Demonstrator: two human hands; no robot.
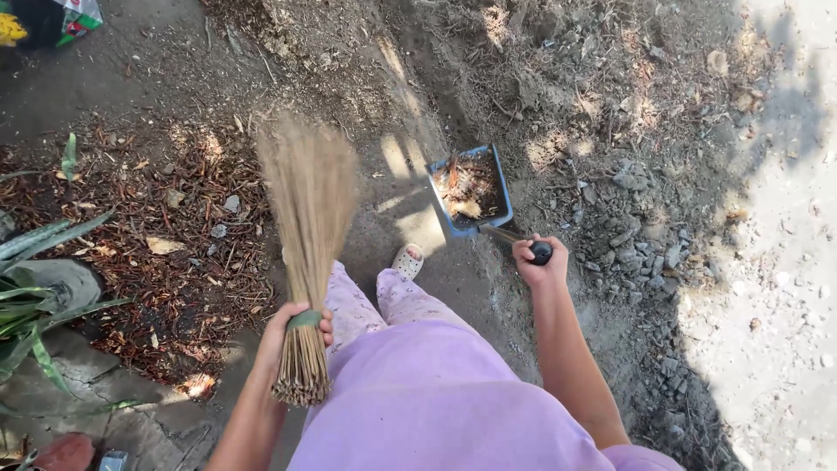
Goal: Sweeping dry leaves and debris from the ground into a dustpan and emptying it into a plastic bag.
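Dirt ground [540,105]; colourful package [74,19] top-left corner.

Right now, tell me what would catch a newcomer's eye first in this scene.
The straw broom stands out first, left of centre, its blurred bristles fanned upward from the left hand that grips its bound stalks. Next comes the blue dustpan, right of centre on the bare dirt, loaded with dry leaves and held by its handle in the right hand. A spread of reddish leaf litter covers the ground at left.
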